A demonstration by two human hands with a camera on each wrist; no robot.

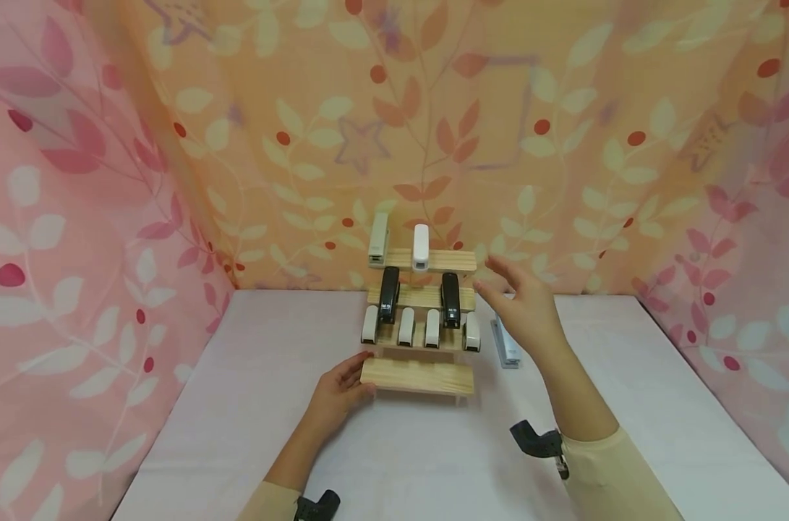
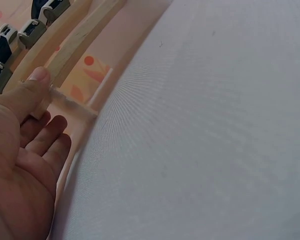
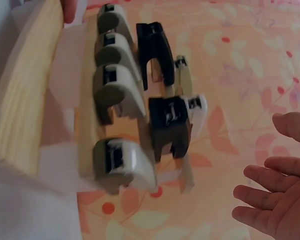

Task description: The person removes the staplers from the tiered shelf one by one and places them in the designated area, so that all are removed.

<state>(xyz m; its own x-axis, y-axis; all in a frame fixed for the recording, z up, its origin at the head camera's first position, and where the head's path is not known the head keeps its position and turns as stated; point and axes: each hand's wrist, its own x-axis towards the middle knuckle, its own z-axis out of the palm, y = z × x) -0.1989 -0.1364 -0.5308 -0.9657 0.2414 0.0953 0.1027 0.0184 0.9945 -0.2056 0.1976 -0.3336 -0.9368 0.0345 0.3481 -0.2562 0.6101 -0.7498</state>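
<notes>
Sleeve (image 1: 618, 474) above white table (image 1: 270, 351); rack (image 1: 420, 376) before floral cloth (image 1: 427, 108).

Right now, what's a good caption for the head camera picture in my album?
A left hand grips a four-tier wooden rack of eight staplers, while the right hand hovers beside it.

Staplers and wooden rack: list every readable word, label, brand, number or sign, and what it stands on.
None can be read for certain.
Left black stapler in the head view: small white marking, too small to read.
Right black stapler: likewise.
Other staplers, wooden rack: no readable text.
</notes>
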